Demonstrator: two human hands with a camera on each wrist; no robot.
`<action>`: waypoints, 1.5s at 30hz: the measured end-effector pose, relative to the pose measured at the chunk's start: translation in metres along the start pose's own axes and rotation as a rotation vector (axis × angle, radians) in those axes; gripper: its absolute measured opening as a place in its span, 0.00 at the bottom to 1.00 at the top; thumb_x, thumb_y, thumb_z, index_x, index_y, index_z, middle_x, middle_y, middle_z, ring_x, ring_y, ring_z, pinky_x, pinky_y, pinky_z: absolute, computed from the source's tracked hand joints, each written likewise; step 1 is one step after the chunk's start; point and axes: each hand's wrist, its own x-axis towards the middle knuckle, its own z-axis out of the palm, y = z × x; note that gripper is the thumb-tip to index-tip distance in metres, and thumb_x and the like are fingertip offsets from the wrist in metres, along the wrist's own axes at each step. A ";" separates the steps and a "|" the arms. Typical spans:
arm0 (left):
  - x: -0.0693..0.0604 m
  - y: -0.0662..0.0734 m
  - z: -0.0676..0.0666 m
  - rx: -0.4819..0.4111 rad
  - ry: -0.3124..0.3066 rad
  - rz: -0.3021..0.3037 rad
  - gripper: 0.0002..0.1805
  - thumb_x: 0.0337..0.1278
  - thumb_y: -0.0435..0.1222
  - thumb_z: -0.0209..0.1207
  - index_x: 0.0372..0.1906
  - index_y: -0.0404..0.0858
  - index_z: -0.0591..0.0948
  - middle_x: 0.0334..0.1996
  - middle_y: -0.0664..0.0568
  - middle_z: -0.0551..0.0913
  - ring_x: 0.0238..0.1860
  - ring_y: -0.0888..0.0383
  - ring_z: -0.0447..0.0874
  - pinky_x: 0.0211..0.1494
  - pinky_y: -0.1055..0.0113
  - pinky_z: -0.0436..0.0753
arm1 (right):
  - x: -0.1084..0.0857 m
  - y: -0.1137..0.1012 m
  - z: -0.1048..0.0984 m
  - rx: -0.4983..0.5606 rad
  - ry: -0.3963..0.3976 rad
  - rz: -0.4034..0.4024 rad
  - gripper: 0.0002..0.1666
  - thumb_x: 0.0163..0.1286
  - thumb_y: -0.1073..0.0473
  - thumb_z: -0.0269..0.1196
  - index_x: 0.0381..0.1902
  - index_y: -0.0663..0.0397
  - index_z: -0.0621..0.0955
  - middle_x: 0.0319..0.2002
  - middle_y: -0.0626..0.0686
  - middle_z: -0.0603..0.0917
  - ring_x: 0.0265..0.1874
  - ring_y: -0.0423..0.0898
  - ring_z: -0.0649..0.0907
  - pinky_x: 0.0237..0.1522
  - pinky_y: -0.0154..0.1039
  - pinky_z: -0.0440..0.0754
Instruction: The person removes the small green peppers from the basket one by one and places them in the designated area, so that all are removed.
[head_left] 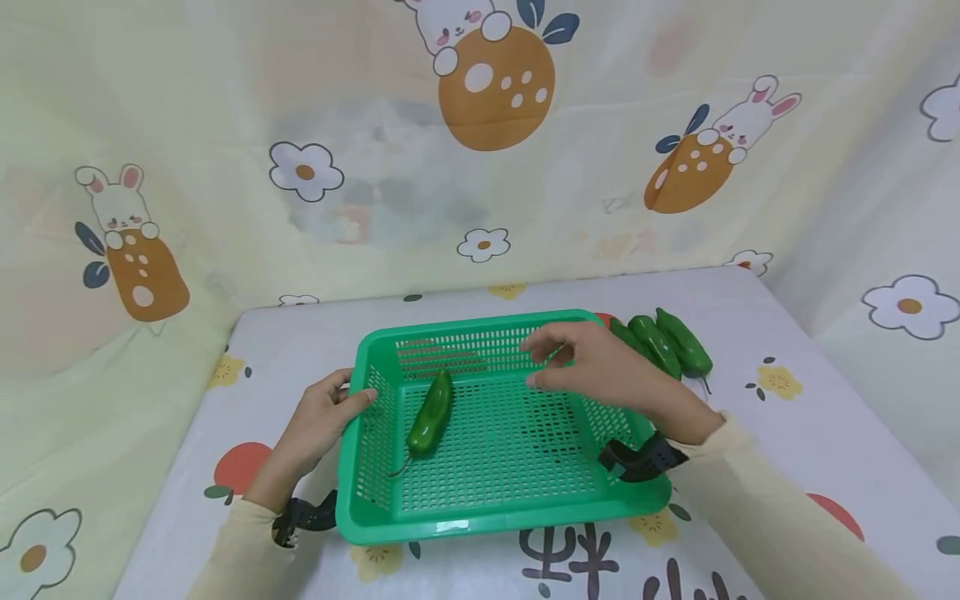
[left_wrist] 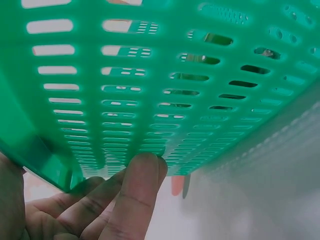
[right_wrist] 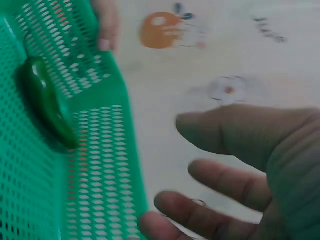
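A green plastic basket [head_left: 491, 527] sits on the table, and one green chili pepper [head_left: 431, 414] lies inside it toward the left. My left hand [head_left: 318, 421] grips the basket's left rim, thumb on top and the other fingers against the outer wall, as the left wrist view shows with the fingers [left_wrist: 137, 195] touching the slotted side. Over the right part of the basket hovers my right hand [head_left: 588, 362], its fingers loosely bent and apart with nothing between them. In the right wrist view the same pepper [right_wrist: 45, 102] appears in the basket, away from the right hand.
Several green chili peppers [head_left: 684, 343] lie on the table just beyond the basket's right side, partly hidden behind the right hand. A patterned cloth [head_left: 247, 367] covers the table. Behind it hangs a curtain [head_left: 382, 233] printed with rabbits and flowers.
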 end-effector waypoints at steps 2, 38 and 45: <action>0.000 -0.001 0.000 0.004 0.001 -0.001 0.27 0.74 0.38 0.60 0.71 0.31 0.71 0.44 0.35 0.89 0.34 0.47 0.93 0.36 0.57 0.93 | 0.018 0.000 0.011 0.007 -0.081 -0.026 0.25 0.70 0.56 0.71 0.63 0.56 0.81 0.56 0.55 0.84 0.51 0.51 0.85 0.51 0.46 0.87; 0.000 0.002 0.000 -0.015 -0.012 0.002 0.27 0.75 0.37 0.59 0.71 0.30 0.71 0.42 0.35 0.89 0.33 0.47 0.93 0.36 0.57 0.93 | 0.111 -0.001 0.120 -0.648 -0.344 -0.197 0.22 0.61 0.64 0.75 0.53 0.47 0.88 0.49 0.46 0.89 0.48 0.44 0.83 0.52 0.41 0.86; 0.000 0.002 0.000 -0.009 -0.011 0.009 0.27 0.75 0.38 0.59 0.71 0.31 0.71 0.42 0.35 0.89 0.32 0.46 0.93 0.35 0.57 0.93 | 0.101 0.001 0.104 -0.566 -0.341 -0.169 0.12 0.60 0.62 0.73 0.43 0.47 0.87 0.37 0.42 0.86 0.35 0.41 0.80 0.37 0.37 0.83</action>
